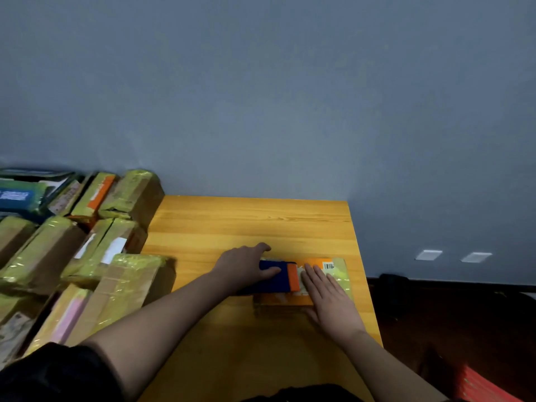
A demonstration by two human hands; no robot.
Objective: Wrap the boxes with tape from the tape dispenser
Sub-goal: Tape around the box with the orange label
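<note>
An orange box (293, 299) with a barcode label and shiny yellowish tape on its right part lies on the wooden table (249, 224). A blue and orange tape dispenser (282, 278) rests on the box's left part. My left hand (245, 264) grips the dispenser from above, fingers curled over its far side. My right hand (327, 297) lies flat, fingers spread, on the taped top of the box just right of the dispenser.
A pile of several tape-wrapped cardboard boxes (87, 250) fills the area left of the table. A grey wall (261, 97) stands behind. To the right of the table is dark floor, with red items (481, 384) at the bottom right.
</note>
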